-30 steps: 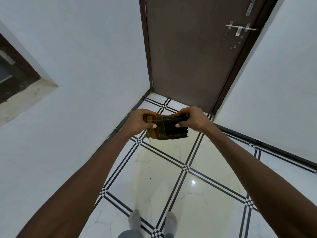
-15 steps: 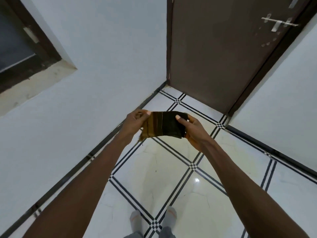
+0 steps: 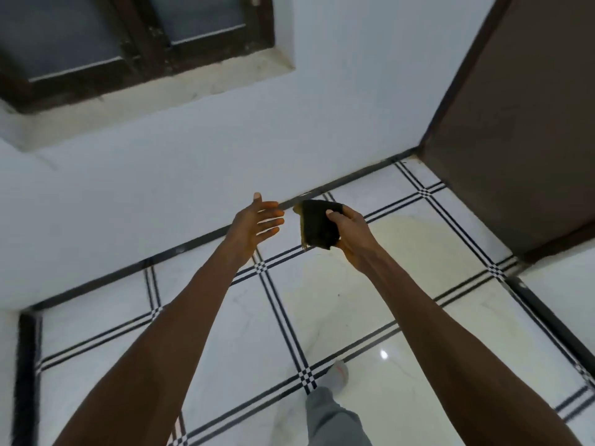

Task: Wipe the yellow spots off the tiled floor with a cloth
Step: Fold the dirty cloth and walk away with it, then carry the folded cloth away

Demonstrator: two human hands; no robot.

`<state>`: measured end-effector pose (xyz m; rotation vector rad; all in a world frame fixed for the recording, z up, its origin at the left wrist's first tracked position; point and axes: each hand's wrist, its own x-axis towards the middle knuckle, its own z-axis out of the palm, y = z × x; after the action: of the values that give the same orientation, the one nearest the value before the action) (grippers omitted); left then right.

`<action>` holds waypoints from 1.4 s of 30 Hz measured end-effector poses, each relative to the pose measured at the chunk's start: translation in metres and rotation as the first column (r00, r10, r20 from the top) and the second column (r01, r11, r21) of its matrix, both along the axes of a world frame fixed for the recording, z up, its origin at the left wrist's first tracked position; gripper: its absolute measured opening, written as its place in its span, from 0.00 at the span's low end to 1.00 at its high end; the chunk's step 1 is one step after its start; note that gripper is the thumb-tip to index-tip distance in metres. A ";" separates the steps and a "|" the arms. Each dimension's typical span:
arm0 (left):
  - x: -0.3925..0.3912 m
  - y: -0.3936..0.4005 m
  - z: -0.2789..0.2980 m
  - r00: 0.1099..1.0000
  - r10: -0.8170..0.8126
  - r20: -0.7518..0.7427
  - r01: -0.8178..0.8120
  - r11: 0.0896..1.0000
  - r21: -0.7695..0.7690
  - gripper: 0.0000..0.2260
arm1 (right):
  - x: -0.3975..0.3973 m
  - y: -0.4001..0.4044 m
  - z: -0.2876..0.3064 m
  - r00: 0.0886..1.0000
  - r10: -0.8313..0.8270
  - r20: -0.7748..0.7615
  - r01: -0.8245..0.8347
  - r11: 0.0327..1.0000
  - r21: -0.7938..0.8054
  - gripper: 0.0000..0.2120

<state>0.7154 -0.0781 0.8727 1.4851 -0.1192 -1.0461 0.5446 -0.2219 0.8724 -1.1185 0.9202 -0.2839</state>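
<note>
My right hand (image 3: 352, 236) grips a folded dark cloth (image 3: 317, 225) with yellowish stripes, held up in front of me above the floor. Just left of the cloth, my left hand (image 3: 257, 222) is open with fingers spread, a small gap apart from it. Below lies the white tiled floor (image 3: 244, 342) with black double grout lines. A faint yellowish patch (image 3: 415, 243) tints the tile beyond my right hand, near the door. No sharp yellow spots are discernible in this blurred frame.
A white wall (image 3: 161, 188) with a dark skirting runs along the left. A dark-framed window (image 3: 128, 43) with a ledge sits above it. A brown door (image 3: 521, 123) stands at the right. My grey trouser leg and socked foot (image 3: 336, 378) are on the floor below.
My left hand has let go of the cloth and opened. The right hand alone keeps the cloth. The view has swung left, bringing the window into view and pushing the door to the right.
</note>
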 end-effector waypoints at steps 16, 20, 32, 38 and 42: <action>0.026 0.586 0.050 0.622 0.783 0.008 -0.776 0.617 -0.133 0.10 | 0.180 0.492 0.062 0.723 0.683 0.102 -0.684 0.729 -0.032 0.11; -0.006 0.689 0.066 0.443 0.896 -0.001 -0.888 0.439 -0.138 0.11 | 0.200 0.613 0.074 0.579 0.806 0.122 -0.808 0.587 -0.043 0.09; -0.130 0.973 0.069 -0.135 0.990 0.050 -0.985 -0.129 -0.113 0.13 | 0.186 0.971 0.086 -0.019 0.989 0.143 -0.994 -0.004 -0.108 0.10; -0.147 1.062 0.064 -0.278 0.960 0.004 -0.955 -0.276 -0.109 0.14 | 0.197 1.099 0.083 -0.174 0.982 0.069 -0.969 -0.158 -0.192 0.12; -0.139 1.118 0.062 -0.331 0.943 -0.040 -0.935 -0.333 -0.125 0.12 | 0.212 1.173 0.076 -0.225 0.974 0.004 -0.933 -0.214 -0.289 0.13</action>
<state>0.5761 1.0396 0.9348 0.8703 0.9754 0.5817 0.7567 0.9512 0.9483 -1.6271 -0.5499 0.9354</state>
